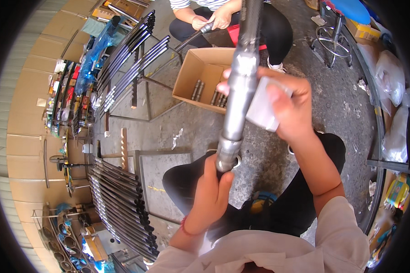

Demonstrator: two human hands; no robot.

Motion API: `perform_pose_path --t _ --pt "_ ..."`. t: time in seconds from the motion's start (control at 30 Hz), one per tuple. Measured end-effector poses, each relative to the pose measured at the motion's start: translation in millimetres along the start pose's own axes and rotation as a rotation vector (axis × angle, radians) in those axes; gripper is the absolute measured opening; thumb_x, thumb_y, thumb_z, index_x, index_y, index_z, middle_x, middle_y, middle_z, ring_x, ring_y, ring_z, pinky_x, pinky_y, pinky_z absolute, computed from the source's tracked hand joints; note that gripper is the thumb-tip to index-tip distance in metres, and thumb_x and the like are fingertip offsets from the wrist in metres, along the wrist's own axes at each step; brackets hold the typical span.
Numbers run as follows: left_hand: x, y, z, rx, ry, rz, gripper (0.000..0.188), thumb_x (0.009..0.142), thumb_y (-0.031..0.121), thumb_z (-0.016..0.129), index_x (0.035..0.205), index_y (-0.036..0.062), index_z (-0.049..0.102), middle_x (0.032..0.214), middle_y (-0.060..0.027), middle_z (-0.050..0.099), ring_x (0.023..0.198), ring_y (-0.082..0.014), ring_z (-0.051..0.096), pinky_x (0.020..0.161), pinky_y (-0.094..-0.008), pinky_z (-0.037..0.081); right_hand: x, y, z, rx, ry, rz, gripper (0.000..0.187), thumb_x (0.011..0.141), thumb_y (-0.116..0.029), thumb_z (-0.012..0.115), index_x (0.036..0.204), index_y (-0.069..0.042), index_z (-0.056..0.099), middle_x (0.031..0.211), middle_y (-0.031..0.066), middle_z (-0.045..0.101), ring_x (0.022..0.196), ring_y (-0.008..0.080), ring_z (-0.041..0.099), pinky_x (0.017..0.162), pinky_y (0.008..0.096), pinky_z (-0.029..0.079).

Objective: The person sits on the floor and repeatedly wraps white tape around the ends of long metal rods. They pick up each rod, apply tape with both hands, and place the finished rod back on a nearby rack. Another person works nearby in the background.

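Observation:
A long metal rod [234,118] with a stepped, shiny end fitting slants up in front of me, its dark upper length leaving the top of the view. My left hand [208,195] is closed round its lower end, thumb and fingers against the collar. Higher up, my right hand [296,102] pinches a white folded cloth or pad [258,108] against the rod's right side. Its fingertips reach behind the rod and show on the far side. Motion blurs the right fingers a little, so the pad's exact material is unclear.
Beyond the rod stands an open cardboard box [214,55] holding several short metal fittings [197,90]. Across from me a seated person's hands [214,20] hold a similar rod. Racks of dark rods [118,200] line my left. A wheeled blue stool [351,11] stands far right.

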State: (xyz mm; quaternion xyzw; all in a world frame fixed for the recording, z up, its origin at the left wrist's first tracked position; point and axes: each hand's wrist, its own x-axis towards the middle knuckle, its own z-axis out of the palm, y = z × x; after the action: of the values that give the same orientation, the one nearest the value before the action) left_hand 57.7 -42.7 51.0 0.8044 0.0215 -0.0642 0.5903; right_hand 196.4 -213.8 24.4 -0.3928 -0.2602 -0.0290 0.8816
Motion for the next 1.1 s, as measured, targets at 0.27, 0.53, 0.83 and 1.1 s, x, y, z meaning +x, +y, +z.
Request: perform_pose_path --t 0.27,0.53,0.83,1.1 --pt "-8.1 -0.6 -10.0 -0.989 -0.544 -0.270 0.064 0.088 0.063 0.053 0.100 0.0009 0.047 0.050 0.0003 0.042 0.034 -0.0072 0.033 0.031 -0.0221 0.028 7.2 -7.1 13.8 0.125 -0.131 -0.035 0.041 0.094 -0.025 0.052 0.113 0.010 0.062 0.107 0.0193 0.069 0.093 0.0221 0.068 0.082 0.0339 0.055" --pt "1.7 -17.8 -21.2 -1.177 -0.773 -0.341 0.060 0.091 0.059 0.053 0.112 0.0027 0.043 0.057 -0.0001 0.047 0.041 -0.0085 0.041 0.037 -0.0221 0.035 7.3 -4.3 20.5 0.228 -0.171 -0.138 0.034 0.092 -0.018 0.054 0.102 0.012 0.066 0.109 0.0209 0.068 0.098 0.0242 0.068 0.084 0.0342 0.055" --pt "10.3 11.9 -8.4 -0.343 -0.316 -0.187 0.057 0.092 0.055 0.054 0.108 0.0004 0.047 0.058 0.0018 0.047 0.044 -0.0052 0.042 0.040 -0.0208 0.033 0.2 -7.8 12.0 0.131 -0.046 -0.046 0.029 0.093 -0.014 0.053 0.103 0.011 0.066 0.105 0.0229 0.068 0.097 0.0293 0.068 0.083 0.0390 0.056" --pt "4.3 16.0 -1.8 -0.743 -0.443 -0.209 0.053 0.094 0.055 0.050 0.097 0.0029 0.046 0.047 0.0027 0.038 0.034 -0.0055 0.033 0.034 -0.0209 0.029 4.1 -14.6 10.4 0.025 -0.054 0.020 0.033 0.093 -0.018 0.054 0.106 0.011 0.065 0.104 0.0197 0.069 0.092 0.0254 0.069 0.080 0.0372 0.057"
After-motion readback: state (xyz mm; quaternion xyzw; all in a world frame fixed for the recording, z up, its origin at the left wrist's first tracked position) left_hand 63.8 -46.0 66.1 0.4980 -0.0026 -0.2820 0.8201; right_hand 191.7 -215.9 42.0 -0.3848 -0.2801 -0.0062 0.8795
